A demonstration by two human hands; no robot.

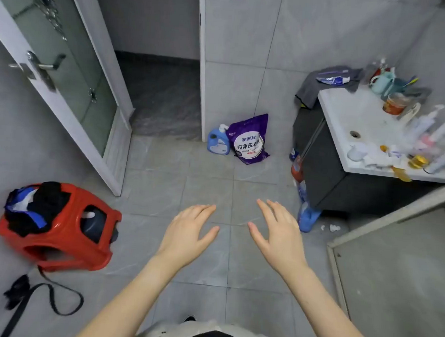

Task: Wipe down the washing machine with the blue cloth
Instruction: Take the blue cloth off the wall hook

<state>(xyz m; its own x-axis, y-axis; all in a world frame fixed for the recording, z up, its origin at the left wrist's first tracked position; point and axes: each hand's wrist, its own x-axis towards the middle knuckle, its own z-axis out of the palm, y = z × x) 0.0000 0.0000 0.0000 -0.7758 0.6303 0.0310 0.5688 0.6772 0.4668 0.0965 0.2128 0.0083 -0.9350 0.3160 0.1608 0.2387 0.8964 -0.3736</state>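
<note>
My left hand (189, 231) and my right hand (277, 231) are stretched out in front of me over the grey tiled floor, palms down, fingers straight, holding nothing. No washing machine is in view. No blue cloth can be made out for certain; blue and black fabric (31, 206) lies piled on a red plastic stool (63, 239) at the left.
A purple detergent bag (250, 140) and a blue detergent bottle (219, 140) stand by the far wall. A white sink counter (355, 116) crowded with toiletries is at the right, with bottles (307, 217) beside its dark cabinet. An open glass door (63, 62) stands left. A black strap (52, 298) lies on the floor.
</note>
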